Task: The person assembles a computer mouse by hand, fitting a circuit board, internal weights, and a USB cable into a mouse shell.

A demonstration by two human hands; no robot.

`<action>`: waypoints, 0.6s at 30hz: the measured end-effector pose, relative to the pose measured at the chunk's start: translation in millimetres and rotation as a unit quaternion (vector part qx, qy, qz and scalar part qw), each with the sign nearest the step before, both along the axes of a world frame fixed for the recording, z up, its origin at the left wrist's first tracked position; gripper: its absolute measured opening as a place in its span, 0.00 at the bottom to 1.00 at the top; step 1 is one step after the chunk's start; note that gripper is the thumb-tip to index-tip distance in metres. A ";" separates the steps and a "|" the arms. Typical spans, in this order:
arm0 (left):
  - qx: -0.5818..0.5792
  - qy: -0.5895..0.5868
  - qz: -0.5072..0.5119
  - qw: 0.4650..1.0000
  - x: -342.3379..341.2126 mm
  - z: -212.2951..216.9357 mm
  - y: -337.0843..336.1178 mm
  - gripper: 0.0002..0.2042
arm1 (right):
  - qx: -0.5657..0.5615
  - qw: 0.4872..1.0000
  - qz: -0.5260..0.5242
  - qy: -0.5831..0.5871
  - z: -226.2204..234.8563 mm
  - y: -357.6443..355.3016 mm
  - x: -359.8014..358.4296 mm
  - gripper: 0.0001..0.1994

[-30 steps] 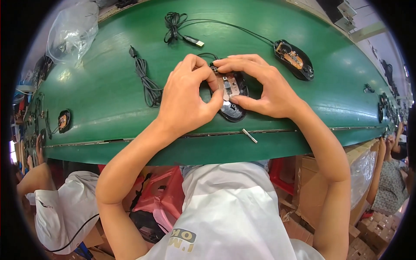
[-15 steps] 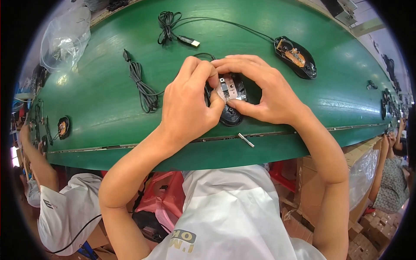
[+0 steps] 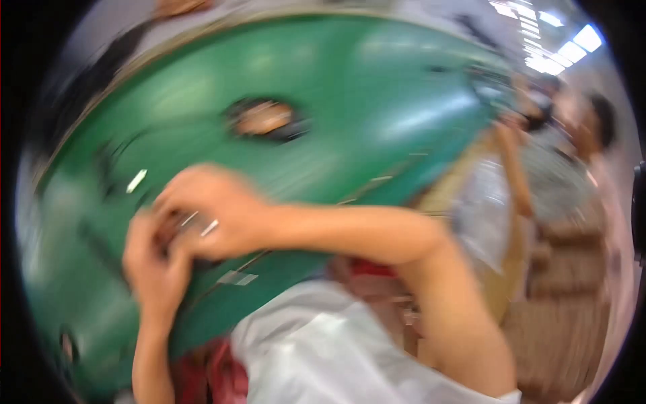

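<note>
The view is smeared by motion. My left hand (image 3: 151, 259) and my right hand (image 3: 219, 209) close round an opened computer mouse (image 3: 190, 225) from its two sides. Its dark shell and bright glints show between my fingers; its circuit board is mostly hidden. Just nearer to me, a small silvery pin (image 3: 237, 277) lies by the table's front seam. Farther off on the green table (image 3: 336, 81) rests a second opened black mouse (image 3: 264, 118) with a brownish board inside. A pale plug end (image 3: 136, 180) lies beyond my hands.
Another opened mouse (image 3: 68, 347) lies at the lower left. To the right stand a carton with clear plastic (image 3: 481, 209) and stacked brown boxes (image 3: 558, 337). A co-worker's arm (image 3: 515, 165) reaches to the table at the far right, with more people behind.
My head has swung right and tilted, so the table and hands appear shifted left and rotated. Both hands stay round the mouse. More of the room at right has come into view.
</note>
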State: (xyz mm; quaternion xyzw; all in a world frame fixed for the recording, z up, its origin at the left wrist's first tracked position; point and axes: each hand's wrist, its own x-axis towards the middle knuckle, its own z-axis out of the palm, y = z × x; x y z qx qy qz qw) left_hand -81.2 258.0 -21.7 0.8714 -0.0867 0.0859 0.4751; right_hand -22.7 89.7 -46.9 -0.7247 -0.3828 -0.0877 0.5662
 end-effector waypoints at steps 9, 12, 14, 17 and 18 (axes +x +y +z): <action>0.082 -0.001 -0.042 0.996 8.2 -24.0 19.7 0.06 | 0.007 1.000 -0.022 0.012 -17.6 3.0 -2.2 0.13; 0.067 -0.028 -0.037 0.997 11.7 -37.5 9.5 0.07 | -0.004 1.000 -0.015 0.018 -17.4 -4.1 -2.3 0.12; 0.064 -0.033 -0.031 0.997 11.7 -40.7 8.9 0.07 | -0.006 0.999 -0.010 0.044 -15.1 -4.2 -5.1 0.13; 0.064 -0.039 -0.025 0.997 12.8 -41.4 10.2 0.08 | -0.004 0.998 -0.005 0.069 -14.7 0.5 -8.6 0.13; 0.067 -0.036 -0.029 0.997 13.9 -40.9 10.1 0.08 | -0.001 0.998 -0.011 0.060 -16.5 1.6 -8.7 0.13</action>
